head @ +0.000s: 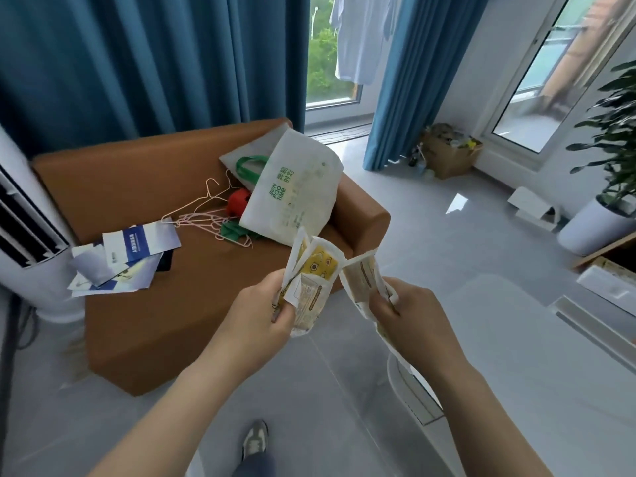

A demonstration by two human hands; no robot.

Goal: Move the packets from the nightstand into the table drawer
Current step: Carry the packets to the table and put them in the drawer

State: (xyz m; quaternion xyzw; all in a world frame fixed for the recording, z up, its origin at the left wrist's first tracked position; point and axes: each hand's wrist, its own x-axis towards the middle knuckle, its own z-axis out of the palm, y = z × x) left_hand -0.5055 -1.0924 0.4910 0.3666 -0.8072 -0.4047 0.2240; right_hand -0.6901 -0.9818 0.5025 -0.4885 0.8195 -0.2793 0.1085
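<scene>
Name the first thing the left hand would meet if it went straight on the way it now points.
Apart from the packets it grips, the left hand would probably reach the brown sofa first; depth is unclear.

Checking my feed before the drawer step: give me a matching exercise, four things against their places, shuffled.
Things:
1 packets
2 tote bag
3 cardboard box
4 plant pot

Places:
a at the right edge of view
b on the brown sofa
c held in left hand and right hand
d on the floor beside the blue curtain

Pairs: 1-c, 2-b, 3-d, 4-a
</scene>
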